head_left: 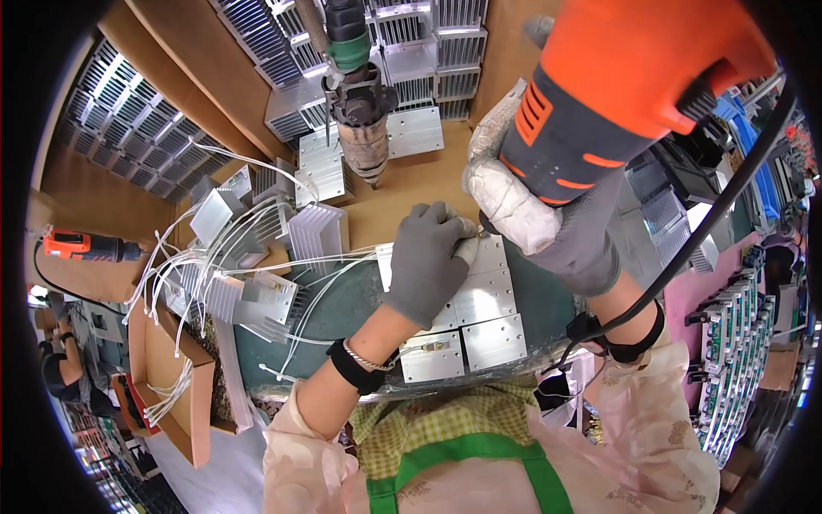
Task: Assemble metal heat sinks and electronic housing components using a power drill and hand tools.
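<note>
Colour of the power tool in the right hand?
The power tool is orange and dark grey; head view.

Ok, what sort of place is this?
Probably an electronics assembly workshop: rows of finned metal heat sinks, an orange power tool and a row of circuit boards at the right.

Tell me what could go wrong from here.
1. The left hand lies close to the lower end of the orange power tool held in the right hand; a slip could strike it.
2. The tool's black cord runs beside the right wristband and might snag.
3. White wires reach toward the metal plates and may get tugged.
</note>
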Tool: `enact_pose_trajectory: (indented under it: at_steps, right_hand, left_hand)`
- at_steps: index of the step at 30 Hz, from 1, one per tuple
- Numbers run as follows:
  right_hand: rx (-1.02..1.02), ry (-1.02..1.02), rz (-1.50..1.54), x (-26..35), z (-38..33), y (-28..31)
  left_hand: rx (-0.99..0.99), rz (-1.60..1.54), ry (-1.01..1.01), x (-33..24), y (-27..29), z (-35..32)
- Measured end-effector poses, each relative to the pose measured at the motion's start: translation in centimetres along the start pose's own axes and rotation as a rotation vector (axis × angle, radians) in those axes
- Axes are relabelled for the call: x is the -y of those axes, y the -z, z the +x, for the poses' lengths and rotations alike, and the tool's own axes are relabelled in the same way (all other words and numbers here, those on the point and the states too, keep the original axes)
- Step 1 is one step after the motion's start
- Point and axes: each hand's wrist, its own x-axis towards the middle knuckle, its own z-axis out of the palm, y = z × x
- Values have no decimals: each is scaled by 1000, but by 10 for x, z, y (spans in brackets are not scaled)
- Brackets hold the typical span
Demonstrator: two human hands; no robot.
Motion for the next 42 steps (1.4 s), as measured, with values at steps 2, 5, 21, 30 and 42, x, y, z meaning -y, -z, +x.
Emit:
enact_pose_trajectory:
  at_steps: [2, 5, 21, 30, 42]
  right_hand:
    - [-1, 19, -17, 0, 1, 0]
    - [16, 6, 8, -1, 4, 3]
    - [-134, -502, 858, -54, 12, 17]
    - [115, 23, 194, -29, 10, 6]
    - [187, -51, 138, -6, 12, 1]
  left_hand:
    - [-39, -43, -25, 1, 0, -1]
    - [111, -111, 128, 2, -1, 0]
    - [146, -26, 152, -1, 3, 1]
    - [126, -33, 136, -1, 2, 1]
    - [152, -115, 215, 0, 0, 1]
